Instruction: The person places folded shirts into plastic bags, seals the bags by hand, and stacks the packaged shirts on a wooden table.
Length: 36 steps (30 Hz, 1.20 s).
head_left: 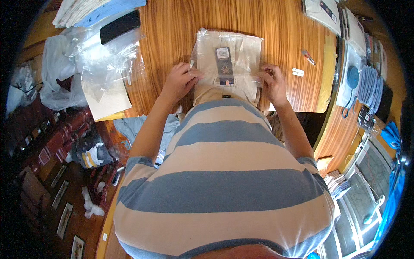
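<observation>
Folded beige trousers [246, 56] lie at the table's front edge, partly inside a clear plastic bag [207, 39]. Their waistband end sticks out of the bag toward me. A dark hang tag [224, 64] with a white label shows on top through the plastic. My left hand [183, 80] is closed on the bag's left edge, fingertips pinching the plastic. At the opposite edge, my right hand [273, 82] pinches the film between thumb and fingers.
A black phone [120, 27] rests on clear plastic bags [103, 56] at the left, above a cream paper sheet [105, 99]. Right of the trousers lie a small red-and-grey tool [308, 57] and a white label [297, 72]. Packed garments [323, 15] sit at the far right.
</observation>
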Each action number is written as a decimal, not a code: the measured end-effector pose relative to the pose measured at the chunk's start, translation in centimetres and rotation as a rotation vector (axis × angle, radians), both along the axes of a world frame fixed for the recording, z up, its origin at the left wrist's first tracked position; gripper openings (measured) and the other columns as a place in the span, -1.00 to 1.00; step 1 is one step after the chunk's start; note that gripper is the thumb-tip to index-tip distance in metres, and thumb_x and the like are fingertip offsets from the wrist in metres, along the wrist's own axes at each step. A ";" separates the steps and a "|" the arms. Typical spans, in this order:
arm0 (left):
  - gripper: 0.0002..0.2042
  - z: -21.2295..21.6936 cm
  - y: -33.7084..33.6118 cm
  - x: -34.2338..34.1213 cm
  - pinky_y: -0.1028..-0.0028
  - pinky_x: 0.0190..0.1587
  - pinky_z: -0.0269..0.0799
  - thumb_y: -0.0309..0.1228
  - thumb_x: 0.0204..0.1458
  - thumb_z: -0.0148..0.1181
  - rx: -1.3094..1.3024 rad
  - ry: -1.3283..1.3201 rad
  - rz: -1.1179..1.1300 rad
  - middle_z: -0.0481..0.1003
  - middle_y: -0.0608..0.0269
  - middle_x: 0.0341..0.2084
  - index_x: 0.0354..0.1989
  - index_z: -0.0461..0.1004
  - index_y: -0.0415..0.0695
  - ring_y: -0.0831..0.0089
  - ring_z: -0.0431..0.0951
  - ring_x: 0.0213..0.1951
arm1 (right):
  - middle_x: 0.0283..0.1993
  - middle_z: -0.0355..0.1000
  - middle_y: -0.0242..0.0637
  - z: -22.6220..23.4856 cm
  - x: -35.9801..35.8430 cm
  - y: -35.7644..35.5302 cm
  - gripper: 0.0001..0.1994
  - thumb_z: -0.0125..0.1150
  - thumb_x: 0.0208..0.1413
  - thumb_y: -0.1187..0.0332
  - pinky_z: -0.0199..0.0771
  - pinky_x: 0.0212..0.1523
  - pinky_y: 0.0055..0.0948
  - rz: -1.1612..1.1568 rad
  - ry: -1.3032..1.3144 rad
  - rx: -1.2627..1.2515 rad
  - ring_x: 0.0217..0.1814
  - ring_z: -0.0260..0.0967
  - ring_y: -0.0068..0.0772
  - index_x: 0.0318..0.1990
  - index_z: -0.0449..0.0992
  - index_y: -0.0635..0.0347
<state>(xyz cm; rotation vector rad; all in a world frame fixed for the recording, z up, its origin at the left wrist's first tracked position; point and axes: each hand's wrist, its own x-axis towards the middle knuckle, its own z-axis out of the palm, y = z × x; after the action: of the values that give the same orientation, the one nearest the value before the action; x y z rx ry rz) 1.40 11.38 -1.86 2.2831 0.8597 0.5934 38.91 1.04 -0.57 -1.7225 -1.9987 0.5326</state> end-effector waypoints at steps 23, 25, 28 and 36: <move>-0.75 1.8 -10.3 -0.7 0.60 -0.35 0.46 -0.30 0.29 0.29 -0.992 -0.017 0.604 0.62 0.33 -0.45 -0.21 0.64 -0.29 0.64 0.58 -0.36 | -0.25 0.65 -0.25 0.8 -3.9 -9.1 -0.79 0.35 0.29 0.34 0.60 -0.14 -0.47 -0.537 0.714 -0.677 -0.21 0.56 -0.57 -0.07 0.64 0.33; -0.75 0.3 -10.8 -0.9 0.60 -0.36 0.45 -0.30 0.30 0.28 -0.979 -0.078 0.528 0.64 0.33 -0.43 -0.21 0.65 -0.29 0.66 0.57 -0.36 | -0.23 0.66 -0.23 0.3 -4.0 -9.2 -0.76 0.37 0.28 0.31 0.60 -0.15 -0.47 -0.502 0.761 -0.654 -0.20 0.57 -0.55 -0.07 0.64 0.34; -0.76 -0.6 -10.3 -1.1 0.60 -0.36 0.47 -0.31 0.29 0.29 -1.070 -0.089 0.487 0.65 0.30 -0.39 -0.16 0.63 -0.30 0.65 0.57 -0.37 | -0.22 0.67 -0.13 0.2 -4.5 -8.2 -0.71 0.38 0.27 0.27 0.60 -0.15 -0.42 -0.479 0.748 -0.642 -0.21 0.60 -0.43 -0.02 0.64 0.34; -0.69 2.6 -11.3 -0.6 0.56 -0.24 0.56 -0.56 0.12 0.42 -0.843 -0.368 0.588 0.63 0.24 -0.31 0.01 0.48 -0.24 0.58 0.61 -0.30 | -0.07 0.61 -0.04 2.8 -4.4 -9.7 -0.54 0.53 0.09 0.29 0.66 -0.07 -0.26 -0.307 0.375 -0.278 -0.11 0.65 -0.21 0.12 0.58 0.27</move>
<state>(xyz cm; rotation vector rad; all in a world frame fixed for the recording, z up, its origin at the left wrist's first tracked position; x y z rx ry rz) 0.83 0.09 0.78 1.1193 1.2847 0.6929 34.54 -8.65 2.21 -1.8763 -1.4216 0.9762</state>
